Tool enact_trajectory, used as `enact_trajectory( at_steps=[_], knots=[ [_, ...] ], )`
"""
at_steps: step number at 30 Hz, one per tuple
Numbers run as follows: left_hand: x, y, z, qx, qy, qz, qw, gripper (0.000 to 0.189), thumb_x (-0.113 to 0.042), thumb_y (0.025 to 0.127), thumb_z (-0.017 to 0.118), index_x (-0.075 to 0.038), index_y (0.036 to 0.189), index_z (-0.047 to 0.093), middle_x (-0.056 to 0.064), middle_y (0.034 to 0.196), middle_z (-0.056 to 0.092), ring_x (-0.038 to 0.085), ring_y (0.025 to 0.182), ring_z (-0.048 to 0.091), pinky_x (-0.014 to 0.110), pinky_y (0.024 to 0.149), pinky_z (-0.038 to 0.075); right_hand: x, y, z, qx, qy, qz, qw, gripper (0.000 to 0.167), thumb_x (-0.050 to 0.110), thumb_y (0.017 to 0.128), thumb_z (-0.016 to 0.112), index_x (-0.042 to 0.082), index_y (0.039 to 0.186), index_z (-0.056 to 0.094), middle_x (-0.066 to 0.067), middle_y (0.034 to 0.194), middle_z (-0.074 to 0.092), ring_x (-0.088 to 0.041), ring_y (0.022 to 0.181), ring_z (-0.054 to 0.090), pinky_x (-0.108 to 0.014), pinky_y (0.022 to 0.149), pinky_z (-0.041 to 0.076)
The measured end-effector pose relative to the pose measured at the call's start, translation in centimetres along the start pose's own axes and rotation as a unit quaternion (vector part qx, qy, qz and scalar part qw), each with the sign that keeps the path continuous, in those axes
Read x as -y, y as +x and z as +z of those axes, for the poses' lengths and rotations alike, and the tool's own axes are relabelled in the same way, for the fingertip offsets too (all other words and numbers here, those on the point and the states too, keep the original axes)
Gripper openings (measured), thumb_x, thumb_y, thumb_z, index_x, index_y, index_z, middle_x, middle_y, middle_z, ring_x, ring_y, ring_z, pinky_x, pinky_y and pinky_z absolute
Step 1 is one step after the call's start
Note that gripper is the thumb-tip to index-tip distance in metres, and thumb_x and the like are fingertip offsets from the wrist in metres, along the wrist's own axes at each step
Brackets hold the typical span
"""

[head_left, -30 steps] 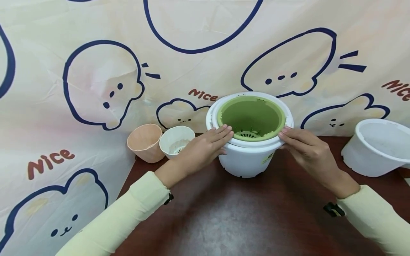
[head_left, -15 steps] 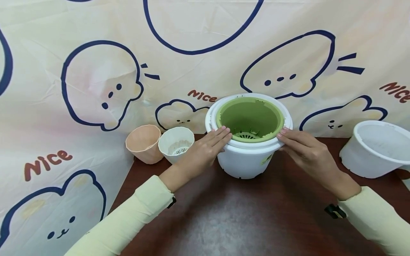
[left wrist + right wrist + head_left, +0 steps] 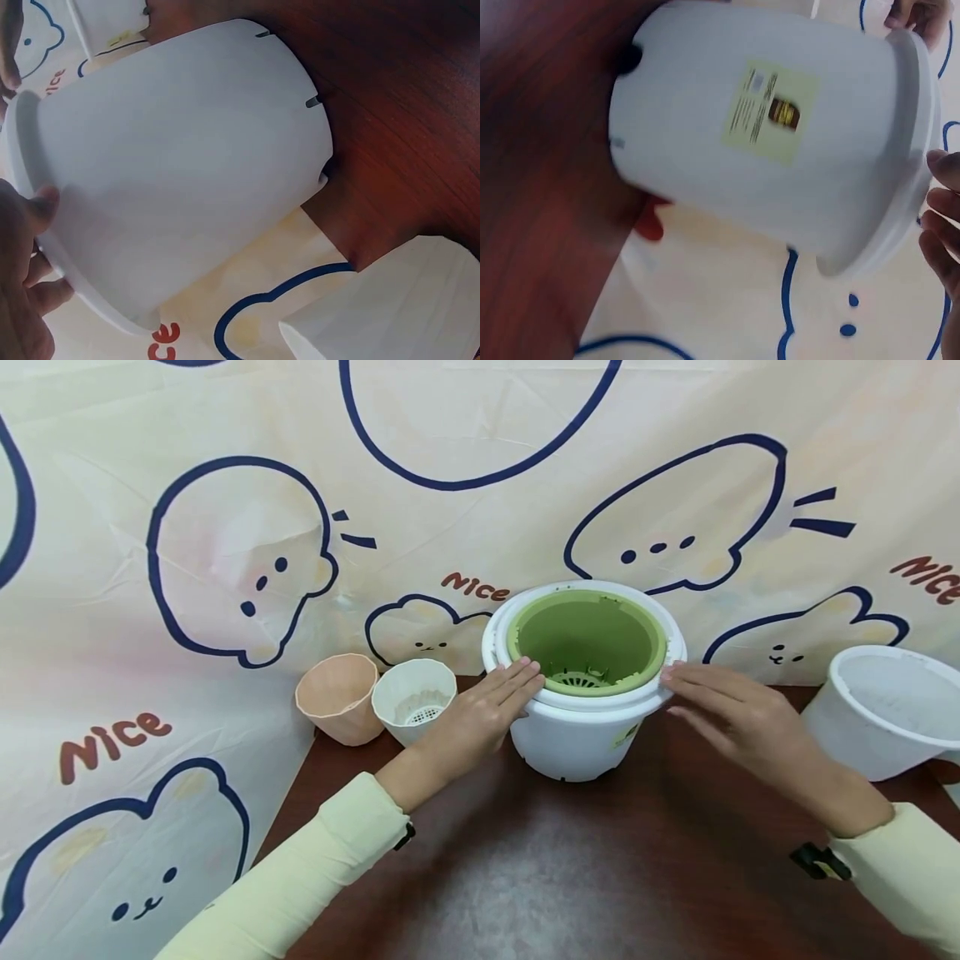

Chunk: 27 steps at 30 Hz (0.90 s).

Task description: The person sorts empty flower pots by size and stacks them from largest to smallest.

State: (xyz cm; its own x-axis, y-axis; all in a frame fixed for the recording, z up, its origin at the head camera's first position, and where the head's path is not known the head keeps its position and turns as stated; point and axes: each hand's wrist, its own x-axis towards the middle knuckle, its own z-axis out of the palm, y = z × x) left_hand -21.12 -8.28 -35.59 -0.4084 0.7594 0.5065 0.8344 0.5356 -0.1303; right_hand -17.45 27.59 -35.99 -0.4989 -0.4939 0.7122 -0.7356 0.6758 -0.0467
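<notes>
A white flowerpot [image 3: 567, 749] stands upright on the table, with a green pot [image 3: 592, 639] nested inside it. White rims surround the green one. My left hand [image 3: 480, 706] grips the rim at the front left; in the left wrist view its thumb lies below the lip of the white flowerpot [image 3: 180, 142]. At the right side of the rim, my right hand [image 3: 750, 722] has straight fingers just touching the edge, its thumb apart below. The right wrist view shows a pale green label [image 3: 772, 112] on the pot's side.
An orange pot [image 3: 341, 702] and a cream pot [image 3: 405, 689] with a perforated bottom stand to the left. Another white pot [image 3: 862, 731] stands tilted at the right. A patterned cloth [image 3: 465, 527] hangs behind the dark red table [image 3: 540, 877].
My right hand has loosened from the rim and shifted slightly right, its thumb coming away. The left hand and nested pots stay nearly where they were.
</notes>
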Motion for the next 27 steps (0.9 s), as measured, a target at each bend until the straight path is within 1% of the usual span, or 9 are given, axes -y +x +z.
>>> enact_trajectory(
  at_steps=[3, 4, 6, 8, 10, 11, 14, 21, 27],
  knots=[
    [0.0, 0.1, -0.1, -0.003, 0.001, 0.003, 1.0, 0.047, -0.006, 0.097, 0.069, 0.001, 0.142, 0.058, 0.016, 0.149, 0.058, 0.027, 0.142, 0.053, 0.038, 0.118, 0.042, -1.4, -0.3, -1.2, 0.004, -0.031, 0.013, 0.9994, 0.06, 0.054, 0.106, 0.043, 0.005, 0.127, 0.072, -0.013, 0.124, 0.074, -0.03, 0.114, 0.068, -0.007, 0.115, 0.029],
    [0.0, 0.1, -0.1, -0.005, 0.0, 0.004, 1.0, 0.047, -0.006, 0.097, 0.069, 0.001, 0.142, 0.058, 0.016, 0.148, 0.058, 0.027, 0.142, 0.053, 0.038, 0.118, 0.042, -2.0, -0.5, -1.7, 0.011, -0.048, 0.027, 0.9984, 0.063, 0.055, 0.106, 0.042, 0.005, 0.127, 0.072, -0.014, 0.123, 0.074, -0.032, 0.111, 0.068, -0.011, 0.115, 0.034],
    [0.0, 0.2, -0.2, -0.007, 0.001, 0.006, 1.0, 0.047, -0.005, 0.096, 0.07, 0.001, 0.141, 0.058, 0.016, 0.148, 0.058, 0.027, 0.142, 0.053, 0.038, 0.118, 0.043, -3.2, -1.0, -2.8, 0.034, -0.084, 0.072, 0.9933, 0.05, 0.045, 0.104, 0.056, 0.003, 0.127, 0.071, -0.018, 0.121, 0.073, -0.036, 0.11, 0.066, -0.027, 0.113, 0.046],
    [0.0, 0.2, -0.3, -0.012, 0.002, 0.007, 0.9999, 0.047, -0.005, 0.096, 0.07, 0.001, 0.141, 0.059, 0.016, 0.148, 0.059, 0.028, 0.141, 0.054, 0.038, 0.117, 0.043, -4.5, -1.7, -3.7, 0.078, -0.124, 0.135, 0.98, 0.046, 0.035, 0.098, 0.07, 0.001, 0.13, 0.068, -0.023, 0.123, 0.07, -0.04, 0.114, 0.062, -0.045, 0.107, 0.051],
    [0.1, 0.2, -0.4, -0.016, 0.003, 0.01, 0.9998, 0.047, -0.005, 0.095, 0.071, 0.001, 0.14, 0.06, 0.016, 0.147, 0.059, 0.028, 0.141, 0.054, 0.038, 0.117, 0.044, -5.8, -2.5, -4.5, 0.127, -0.159, 0.191, 0.9602, 0.052, 0.022, 0.089, 0.081, -0.003, 0.131, 0.064, -0.029, 0.127, 0.064, -0.047, 0.119, 0.057, -0.066, 0.099, 0.048],
    [0.1, 0.2, -0.4, -0.018, 0.003, 0.011, 0.9998, 0.046, -0.005, 0.095, 0.071, 0.002, 0.14, 0.06, 0.017, 0.147, 0.059, 0.028, 0.14, 0.055, 0.038, 0.116, 0.044, -6.5, -3.0, -4.8, 0.147, -0.171, 0.209, 0.9515, 0.056, 0.014, 0.083, 0.085, -0.005, 0.131, 0.063, -0.031, 0.127, 0.063, -0.049, 0.12, 0.055, -0.068, 0.1, 0.047],
    [0.1, 0.2, -0.4, -0.023, 0.001, 0.013, 0.9996, 0.046, -0.006, 0.096, 0.07, 0.002, 0.139, 0.06, 0.017, 0.147, 0.059, 0.028, 0.14, 0.055, 0.039, 0.116, 0.044, -8.5, -4.4, -5.6, 0.191, -0.2, 0.243, 0.9298, 0.059, 0.016, 0.082, 0.085, -0.01, 0.13, 0.06, -0.036, 0.13, 0.058, -0.055, 0.121, 0.052, -0.07, 0.102, 0.043],
    [0.2, 0.2, -0.6, -0.028, 0.011, 0.018, 0.9994, 0.044, -0.007, 0.097, 0.069, 0.001, 0.14, 0.06, 0.017, 0.146, 0.06, 0.028, 0.14, 0.055, 0.038, 0.117, 0.044, -11.5, -6.9, -7.4, 0.212, -0.244, 0.28, 0.904, 0.063, 0.017, 0.08, 0.086, -0.014, 0.125, 0.056, -0.04, 0.123, 0.057, -0.059, 0.113, 0.053, -0.07, 0.095, 0.045],
    [0.2, 0.3, -0.6, -0.026, 0.01, 0.017, 0.9995, 0.044, -0.006, 0.097, 0.069, 0.001, 0.14, 0.06, 0.016, 0.147, 0.059, 0.028, 0.14, 0.055, 0.038, 0.117, 0.044, -12.7, -8.5, -8.0, 0.25, -0.263, 0.315, 0.8768, 0.07, 0.021, 0.08, 0.087, -0.02, 0.125, 0.051, -0.045, 0.123, 0.05, -0.061, 0.113, 0.05, -0.072, 0.098, 0.042]
  ],
)
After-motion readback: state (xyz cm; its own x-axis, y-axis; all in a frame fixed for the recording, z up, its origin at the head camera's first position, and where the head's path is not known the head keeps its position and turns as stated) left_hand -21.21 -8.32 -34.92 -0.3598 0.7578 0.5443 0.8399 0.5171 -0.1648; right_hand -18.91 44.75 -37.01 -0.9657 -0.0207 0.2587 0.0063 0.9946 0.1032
